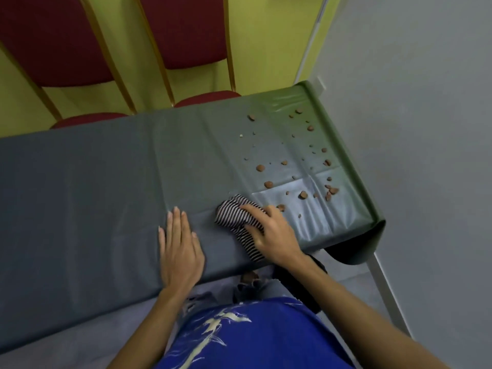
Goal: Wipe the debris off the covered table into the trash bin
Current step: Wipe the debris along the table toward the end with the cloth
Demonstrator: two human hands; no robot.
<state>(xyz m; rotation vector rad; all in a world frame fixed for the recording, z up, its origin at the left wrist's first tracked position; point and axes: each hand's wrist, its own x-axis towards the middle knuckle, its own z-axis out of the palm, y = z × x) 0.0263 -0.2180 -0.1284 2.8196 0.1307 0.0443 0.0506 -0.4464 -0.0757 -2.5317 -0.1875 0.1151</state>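
Note:
A long table under a dark grey-green plastic cover (93, 182) fills the middle of the view. Several small brown bits of debris (303, 194) lie scattered over its right end. My right hand (271, 233) presses a black-and-white striped cloth (234, 217) onto the cover near the front edge, fingers curled over it, just left of the debris. My left hand (179, 251) lies flat on the cover beside it, fingers straight. A dark object (300, 278) shows under the table edge below my right forearm; I cannot tell whether it is the trash bin.
Two dark red chairs (58, 38) with gold frames stand behind the table against a yellow-green wall. A grey wall (426, 129) runs close along the table's right end. A white table leg (386, 288) slants down at the right.

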